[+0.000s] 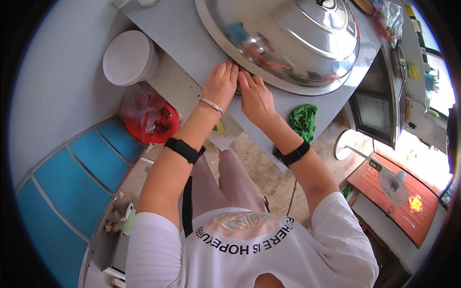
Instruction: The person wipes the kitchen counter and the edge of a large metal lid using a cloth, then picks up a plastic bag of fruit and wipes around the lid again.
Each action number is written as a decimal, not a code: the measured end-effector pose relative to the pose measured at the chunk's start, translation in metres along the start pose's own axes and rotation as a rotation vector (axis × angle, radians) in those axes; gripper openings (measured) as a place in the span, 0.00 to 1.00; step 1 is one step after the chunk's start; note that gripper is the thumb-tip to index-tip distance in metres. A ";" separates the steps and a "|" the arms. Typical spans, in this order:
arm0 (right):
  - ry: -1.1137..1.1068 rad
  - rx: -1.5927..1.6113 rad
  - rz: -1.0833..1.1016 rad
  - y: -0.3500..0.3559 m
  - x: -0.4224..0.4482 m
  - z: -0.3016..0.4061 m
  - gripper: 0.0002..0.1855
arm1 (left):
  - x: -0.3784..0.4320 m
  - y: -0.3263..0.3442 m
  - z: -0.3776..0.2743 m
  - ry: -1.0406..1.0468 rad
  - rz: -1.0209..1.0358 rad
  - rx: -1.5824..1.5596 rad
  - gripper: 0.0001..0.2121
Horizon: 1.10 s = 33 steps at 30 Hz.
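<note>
A large domed stainless steel lid (273, 32) with a knob on top covers much of the grey table (173, 39). At its near rim my left hand (220, 81) and my right hand (257, 95) are side by side, fingertips close together and pointing at the rim. Between and beneath my palms shows a sliver of something dark, mostly covered, so what it is and whether my fingers grip it cannot be made out. To the right of my right hand lies a crumpled green cloth (303, 120) near the table's edge.
Left of the table are a white lidded bucket (128, 59) and a red basin (164, 124) with a clear plastic bag. Blue panels (68, 172) line the left side. At right stand a dark-framed cabinet (376, 100), a fan (394, 185) and a red panel (410, 212).
</note>
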State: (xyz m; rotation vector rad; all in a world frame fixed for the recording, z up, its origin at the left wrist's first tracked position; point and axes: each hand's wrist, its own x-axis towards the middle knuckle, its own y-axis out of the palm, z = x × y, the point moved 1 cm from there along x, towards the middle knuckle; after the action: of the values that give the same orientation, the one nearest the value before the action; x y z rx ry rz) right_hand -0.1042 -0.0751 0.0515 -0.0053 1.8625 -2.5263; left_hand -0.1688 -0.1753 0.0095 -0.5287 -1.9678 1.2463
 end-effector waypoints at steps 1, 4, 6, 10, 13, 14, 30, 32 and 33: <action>-0.003 -0.002 0.000 0.002 -0.002 0.000 0.21 | -0.002 0.001 -0.002 -0.002 -0.003 0.000 0.14; 0.067 -0.067 0.032 0.010 -0.026 0.000 0.23 | -0.009 0.001 -0.018 -0.033 0.159 -0.156 0.13; 0.085 -0.041 0.066 -0.001 -0.049 -0.004 0.24 | -0.020 0.004 -0.043 0.032 0.051 -0.096 0.13; 0.108 -0.017 0.012 0.001 -0.033 0.000 0.27 | -0.013 0.004 -0.041 0.008 0.108 -0.069 0.14; 0.069 0.041 -0.067 0.012 -0.005 0.007 0.28 | 0.005 0.003 -0.003 -0.059 0.044 -0.060 0.15; 0.102 0.050 -0.051 0.014 0.000 0.012 0.28 | 0.005 0.003 0.003 0.010 -0.046 -0.022 0.14; 0.223 0.078 0.173 0.017 0.020 0.022 0.37 | 0.004 -0.003 0.009 -0.083 0.064 -0.006 0.11; 0.105 0.044 0.107 0.009 0.001 0.026 0.38 | -0.007 0.001 -0.005 -0.102 -0.061 -0.127 0.11; 0.013 0.015 0.035 0.005 -0.005 0.026 0.39 | -0.012 0.000 -0.011 -0.081 -0.268 -0.166 0.11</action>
State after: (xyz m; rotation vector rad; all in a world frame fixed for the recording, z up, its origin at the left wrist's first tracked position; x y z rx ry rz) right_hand -0.0990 -0.1009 0.0544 0.0442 1.8314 -2.5235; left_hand -0.1523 -0.1771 0.0083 -0.2851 -2.1411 0.9575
